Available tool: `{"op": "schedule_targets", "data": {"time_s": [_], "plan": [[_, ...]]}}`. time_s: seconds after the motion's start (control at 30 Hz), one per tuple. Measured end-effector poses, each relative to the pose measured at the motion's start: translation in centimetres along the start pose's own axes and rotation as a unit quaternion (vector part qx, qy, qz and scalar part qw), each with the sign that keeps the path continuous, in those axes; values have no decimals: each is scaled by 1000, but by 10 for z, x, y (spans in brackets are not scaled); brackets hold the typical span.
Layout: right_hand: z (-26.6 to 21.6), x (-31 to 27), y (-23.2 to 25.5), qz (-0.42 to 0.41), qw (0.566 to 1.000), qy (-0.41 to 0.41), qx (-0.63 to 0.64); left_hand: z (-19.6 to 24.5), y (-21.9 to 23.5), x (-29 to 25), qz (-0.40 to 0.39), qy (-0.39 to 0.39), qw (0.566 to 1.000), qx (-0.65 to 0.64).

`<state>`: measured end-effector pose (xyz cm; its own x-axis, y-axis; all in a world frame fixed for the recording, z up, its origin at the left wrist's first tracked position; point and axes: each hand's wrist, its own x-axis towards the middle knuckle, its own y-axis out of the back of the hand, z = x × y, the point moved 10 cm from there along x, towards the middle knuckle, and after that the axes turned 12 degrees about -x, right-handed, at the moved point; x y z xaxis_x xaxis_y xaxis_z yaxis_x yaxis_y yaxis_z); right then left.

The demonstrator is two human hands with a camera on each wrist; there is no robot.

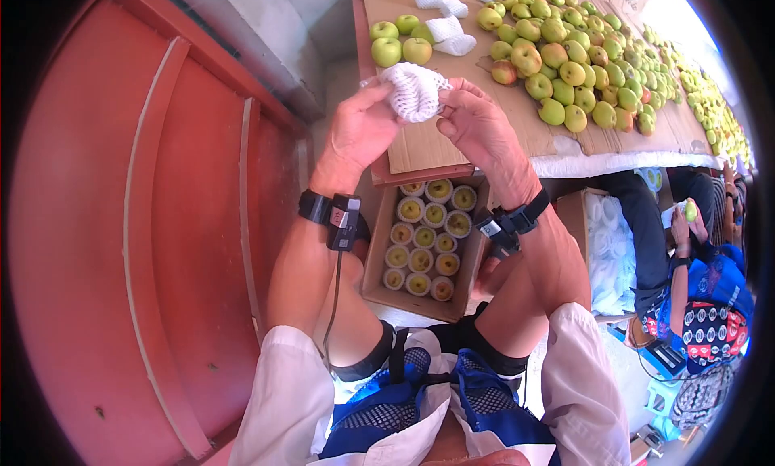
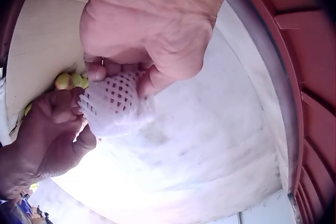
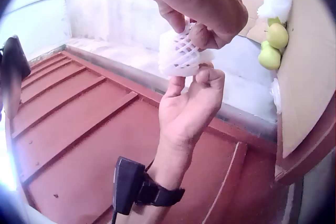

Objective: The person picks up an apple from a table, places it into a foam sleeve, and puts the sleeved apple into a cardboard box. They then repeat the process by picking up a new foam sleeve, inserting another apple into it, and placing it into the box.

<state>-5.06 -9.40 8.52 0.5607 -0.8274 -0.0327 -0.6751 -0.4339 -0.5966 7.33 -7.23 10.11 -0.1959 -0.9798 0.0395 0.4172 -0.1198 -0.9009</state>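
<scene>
Both hands hold one white foam net sleeve [image 1: 413,90] up over the near edge of a cardboard-covered table [image 1: 420,147]. My left hand [image 1: 361,127] pinches its left side [image 2: 113,103], and my right hand [image 1: 472,120] pinches its right side [image 3: 181,53]. Whether a fruit sits inside the sleeve cannot be told. Below the hands stands an open cardboard box [image 1: 425,244] with rows of netted fruit.
Many green apples [image 1: 565,70] lie across the table, with a few [image 1: 400,42] and loose foam sleeves [image 1: 448,26] at the left. A red metal wall [image 1: 137,224] stands on my left. Another person [image 1: 702,296] sits at the right, beside a box of sleeves [image 1: 609,248].
</scene>
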Motion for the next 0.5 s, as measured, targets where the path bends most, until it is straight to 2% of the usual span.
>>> {"op": "schedule_targets", "data": {"time_s": [0.2,0.4,0.5], "plan": [[-3,3,-3,-13,998,12,64,-2,-3,-1,-22,-1,1000,-5],[0,2,-4,-17,998,-8,62,-5,-7,-1,-35,20,999,-21],[-3,0,-11,-25,998,-8,61,-8,-3,-3,-13,10,1000,-1]]}}
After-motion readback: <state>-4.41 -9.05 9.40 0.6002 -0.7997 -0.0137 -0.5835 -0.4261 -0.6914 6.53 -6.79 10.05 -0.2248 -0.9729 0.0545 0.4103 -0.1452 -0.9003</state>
